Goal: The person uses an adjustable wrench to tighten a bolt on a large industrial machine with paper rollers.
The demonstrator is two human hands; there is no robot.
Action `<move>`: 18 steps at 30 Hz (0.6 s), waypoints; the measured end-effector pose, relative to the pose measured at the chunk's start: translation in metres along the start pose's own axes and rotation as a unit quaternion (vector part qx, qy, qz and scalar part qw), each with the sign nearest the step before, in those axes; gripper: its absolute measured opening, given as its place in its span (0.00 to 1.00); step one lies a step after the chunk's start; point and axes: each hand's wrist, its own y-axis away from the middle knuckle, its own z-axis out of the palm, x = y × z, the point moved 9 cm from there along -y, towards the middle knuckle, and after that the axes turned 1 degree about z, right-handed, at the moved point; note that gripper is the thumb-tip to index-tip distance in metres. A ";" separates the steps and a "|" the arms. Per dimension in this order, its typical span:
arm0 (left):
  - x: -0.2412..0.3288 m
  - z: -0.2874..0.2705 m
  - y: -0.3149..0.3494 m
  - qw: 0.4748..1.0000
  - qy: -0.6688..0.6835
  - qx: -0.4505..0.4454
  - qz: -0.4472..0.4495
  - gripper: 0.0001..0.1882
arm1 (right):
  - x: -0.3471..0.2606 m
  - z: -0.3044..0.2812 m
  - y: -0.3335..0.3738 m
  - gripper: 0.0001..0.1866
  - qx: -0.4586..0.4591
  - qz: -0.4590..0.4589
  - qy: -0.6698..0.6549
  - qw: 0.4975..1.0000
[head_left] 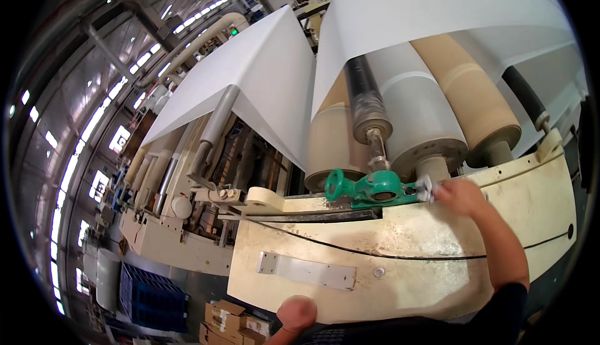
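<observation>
My right hand [460, 196] reaches forward to the machine's cream side frame and is closed on a small grey-white rag-like piece [426, 189], blurred by motion. That piece is against the right end of a green bearing housing [380, 187], which has a round green handwheel [337, 185] on its left. Above the housing, the worn metal shaft of a black roller [365, 92] comes down to it. My left hand [297, 312] is low, at the near edge of the cream side panel [431, 282], curled like a fist. Its fingers are blurred, and whatever they may hold is hidden.
White sheet material [275, 89] runs over the rollers, with a white roller [422, 104] and a tan roller [472, 89] behind the housing. A black cable [350, 250] sags across the panel. Blue crates [153, 298] and cardboard boxes [228, 323] stand at lower left.
</observation>
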 end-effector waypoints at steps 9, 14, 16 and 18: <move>0.000 -0.010 -0.002 0.998 0.056 0.024 -0.002 0.02 | -0.068 0.082 0.110 0.15 0.043 -0.149 -0.052 0.986; 0.010 -0.015 0.005 0.996 0.045 0.069 0.028 0.02 | -0.109 0.098 0.138 0.16 0.076 -0.191 -0.090 0.975; 0.012 -0.018 0.006 0.996 0.049 0.071 0.037 0.03 | -0.112 0.102 0.147 0.17 0.081 -0.169 -0.074 0.980; 0.009 -0.017 0.008 0.995 0.061 0.067 0.043 0.03 | -0.110 0.104 0.153 0.18 0.084 -0.138 -0.053 0.985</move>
